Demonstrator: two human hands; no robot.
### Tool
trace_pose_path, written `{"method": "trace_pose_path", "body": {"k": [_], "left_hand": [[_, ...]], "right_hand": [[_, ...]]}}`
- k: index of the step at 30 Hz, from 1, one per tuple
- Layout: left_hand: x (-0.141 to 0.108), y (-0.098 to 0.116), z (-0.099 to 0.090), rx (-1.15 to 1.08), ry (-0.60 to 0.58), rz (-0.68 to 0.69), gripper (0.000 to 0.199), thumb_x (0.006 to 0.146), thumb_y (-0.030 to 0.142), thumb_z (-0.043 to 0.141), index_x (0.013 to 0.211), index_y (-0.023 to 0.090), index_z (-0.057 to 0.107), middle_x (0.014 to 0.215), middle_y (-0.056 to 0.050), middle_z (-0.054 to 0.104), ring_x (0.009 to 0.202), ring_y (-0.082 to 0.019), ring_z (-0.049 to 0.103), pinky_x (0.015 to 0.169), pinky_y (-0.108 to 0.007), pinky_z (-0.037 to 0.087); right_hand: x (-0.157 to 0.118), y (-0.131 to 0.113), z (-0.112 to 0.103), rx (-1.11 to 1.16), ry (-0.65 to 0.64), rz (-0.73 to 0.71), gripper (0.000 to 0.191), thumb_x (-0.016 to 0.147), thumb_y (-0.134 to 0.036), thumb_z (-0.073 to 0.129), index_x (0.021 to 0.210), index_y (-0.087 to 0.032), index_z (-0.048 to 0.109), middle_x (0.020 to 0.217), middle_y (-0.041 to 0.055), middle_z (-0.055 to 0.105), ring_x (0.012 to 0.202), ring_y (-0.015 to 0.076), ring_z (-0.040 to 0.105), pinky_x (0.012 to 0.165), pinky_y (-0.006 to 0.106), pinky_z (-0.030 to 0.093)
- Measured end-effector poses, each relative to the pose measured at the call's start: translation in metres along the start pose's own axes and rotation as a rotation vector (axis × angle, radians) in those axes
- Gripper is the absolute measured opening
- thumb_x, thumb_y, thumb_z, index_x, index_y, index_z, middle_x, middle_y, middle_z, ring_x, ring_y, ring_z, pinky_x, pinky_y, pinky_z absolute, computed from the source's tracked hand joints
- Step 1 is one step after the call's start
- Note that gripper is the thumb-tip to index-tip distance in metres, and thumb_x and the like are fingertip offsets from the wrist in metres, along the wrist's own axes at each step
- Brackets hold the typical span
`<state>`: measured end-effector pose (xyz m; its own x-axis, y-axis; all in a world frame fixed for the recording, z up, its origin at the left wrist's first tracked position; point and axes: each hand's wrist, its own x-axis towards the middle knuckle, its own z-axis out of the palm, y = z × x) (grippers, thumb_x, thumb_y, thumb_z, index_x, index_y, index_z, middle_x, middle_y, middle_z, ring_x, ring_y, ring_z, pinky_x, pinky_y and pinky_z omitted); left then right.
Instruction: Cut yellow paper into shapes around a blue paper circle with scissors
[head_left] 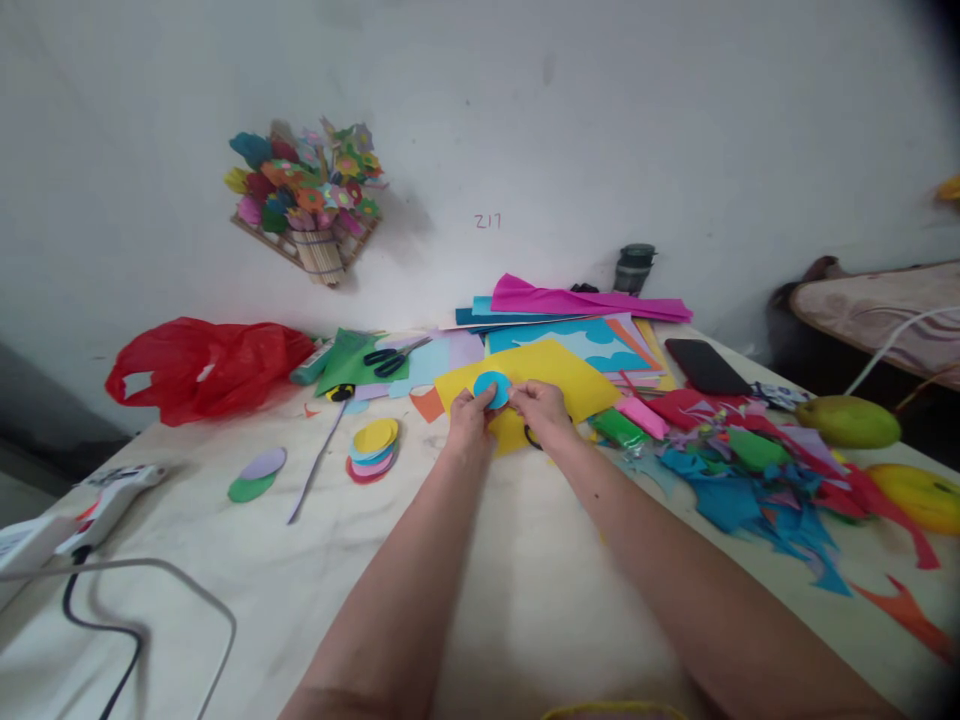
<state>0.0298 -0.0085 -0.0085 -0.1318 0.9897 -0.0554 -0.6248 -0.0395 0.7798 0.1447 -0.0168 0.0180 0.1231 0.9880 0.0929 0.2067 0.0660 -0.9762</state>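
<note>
The left hand (470, 412) pinches a round, bright blue paper circle (492, 387) at its lower left edge, and the right hand (541, 405) seems to pinch its right edge, above a big yellow paper sheet (551, 364) on the pale bench (300, 565). Pulling or squeezing too hard could rip or crease the circle.

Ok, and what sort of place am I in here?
Most likely a craft workspace, set up on a table. What suggests it: the black-handled scissors, the stack of cut-out circles and the pile of colorful scraps.
</note>
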Motion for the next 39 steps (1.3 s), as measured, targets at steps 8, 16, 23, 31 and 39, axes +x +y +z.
{"method": "trace_pose_path", "body": {"k": [8,16,23,31,39], "left_hand": [[0.007,0.012,-0.012,0.035,0.068,-0.015,0.029,0.065,0.024,0.092,0.081,0.016,0.069,0.084,-0.007,0.077,0.093,-0.029,0.078,0.093,-0.043,0.062],[0.008,0.015,-0.017,-0.025,0.036,-0.014,0.028,0.063,0.019,0.093,0.078,0.016,0.069,0.083,-0.007,0.077,0.097,-0.031,0.079,0.096,-0.047,0.063],[0.007,0.017,-0.019,-0.048,0.036,0.008,0.029,0.060,0.017,0.095,0.077,0.015,0.070,0.080,-0.008,0.076,0.097,-0.032,0.079,0.094,-0.047,0.063],[0.008,0.017,-0.021,-0.023,0.021,-0.012,0.032,0.058,0.020,0.097,0.077,0.013,0.072,0.078,-0.008,0.076,0.091,-0.032,0.079,0.090,-0.045,0.064],[0.012,0.016,-0.025,-0.017,0.006,0.019,0.035,0.055,0.018,0.097,0.080,0.014,0.073,0.081,-0.008,0.078,0.087,-0.028,0.079,0.092,-0.044,0.063]], "right_hand": [[-0.002,-0.038,-0.040,-1.172,-0.201,-0.068,0.032,0.090,-0.019,0.061,0.118,-0.020,0.077,0.123,0.0150,0.077,0.117,0.0281,0.072,0.088,0.032,0.052],[-0.015,-0.044,-0.035,-1.370,-0.446,-0.005,0.044,0.089,-0.016,0.061,0.131,-0.012,0.071,0.122,0.0236,0.074,0.119,0.0338,0.071,0.090,0.038,0.053],[-0.013,-0.032,-0.032,-1.402,-0.398,-0.063,0.042,0.092,-0.019,0.060,0.132,-0.010,0.069,0.130,0.0268,0.067,0.127,0.0373,0.063,0.095,0.041,0.052],[-0.010,-0.030,-0.033,-1.395,-0.420,-0.121,0.040,0.093,-0.014,0.058,0.130,-0.014,0.071,0.120,0.0216,0.076,0.119,0.0326,0.071,0.092,0.038,0.052],[0.007,-0.027,-0.052,-1.103,-0.272,-0.112,0.015,0.085,-0.024,0.072,0.096,-0.021,0.082,0.107,0.0125,0.082,0.103,0.0293,0.076,0.074,0.031,0.053]]}}
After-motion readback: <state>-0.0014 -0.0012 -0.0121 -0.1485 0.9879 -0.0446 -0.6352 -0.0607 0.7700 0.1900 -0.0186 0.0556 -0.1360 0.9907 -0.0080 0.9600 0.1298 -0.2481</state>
